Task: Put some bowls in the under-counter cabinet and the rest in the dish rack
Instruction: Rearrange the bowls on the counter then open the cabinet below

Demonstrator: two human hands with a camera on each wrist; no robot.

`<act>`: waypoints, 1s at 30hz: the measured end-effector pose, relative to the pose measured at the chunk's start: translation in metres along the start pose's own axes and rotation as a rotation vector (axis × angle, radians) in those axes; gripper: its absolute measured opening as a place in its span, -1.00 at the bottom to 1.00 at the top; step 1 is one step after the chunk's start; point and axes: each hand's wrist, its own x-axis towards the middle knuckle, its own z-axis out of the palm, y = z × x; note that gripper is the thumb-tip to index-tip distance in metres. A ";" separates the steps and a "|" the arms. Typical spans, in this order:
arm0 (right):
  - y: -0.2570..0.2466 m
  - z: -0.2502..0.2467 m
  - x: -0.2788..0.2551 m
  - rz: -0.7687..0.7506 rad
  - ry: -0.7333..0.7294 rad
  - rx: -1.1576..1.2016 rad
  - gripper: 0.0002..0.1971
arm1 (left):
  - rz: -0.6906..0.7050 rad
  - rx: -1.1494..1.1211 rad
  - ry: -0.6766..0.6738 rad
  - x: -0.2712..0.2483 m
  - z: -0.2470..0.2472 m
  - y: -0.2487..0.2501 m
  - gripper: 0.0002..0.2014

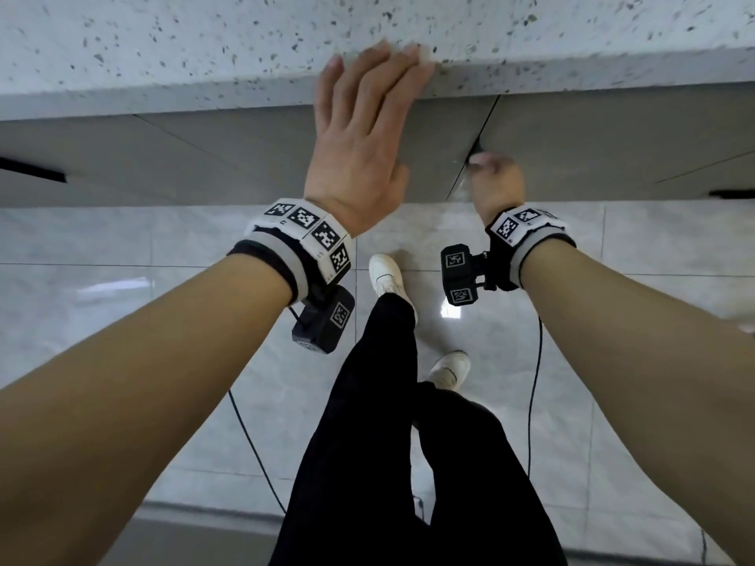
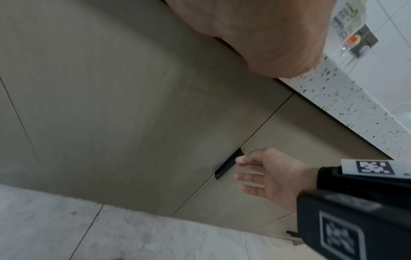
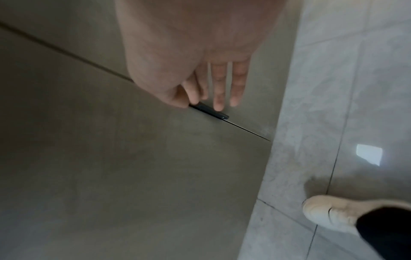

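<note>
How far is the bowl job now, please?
Nothing looks done: no bowl or dish rack is in view. In hand: the right hand reaches the black handle of the closed cabinet door; the left hand rests at the counter edge. All bowls remain.

two hands: left hand point(image 1: 359, 140) at 12 o'clock, fingers straight; right hand point(image 1: 496, 179) at 2 o'clock, fingers straight at a handle. two wrist bands, two wrist cameras point(image 1: 325, 320), two cables. one speckled countertop point(image 1: 163, 47) across 12 o'clock. three dark handles in the head view: middle handle point(image 1: 476, 148) at 1 o'clock, one point(image 1: 32, 170) at 9 o'clock, one point(image 1: 731, 194) at 3 o'clock. two white shoes point(image 1: 386, 271) near 6 o'clock, two black trouser legs. zero bowls, zero dish racks.
</note>
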 end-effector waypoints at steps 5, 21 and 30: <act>0.007 0.000 -0.007 -0.048 0.011 0.002 -0.72 | 0.002 -0.001 -0.080 0.001 -0.011 -0.002 -0.25; 0.071 -0.008 -0.073 -0.080 -0.001 0.103 -0.87 | -0.014 -0.476 -0.536 -0.014 0.007 0.068 -0.22; 0.175 -0.084 -0.151 0.077 -0.038 0.259 -0.76 | 0.253 -0.486 -0.929 -0.051 0.017 0.153 -0.18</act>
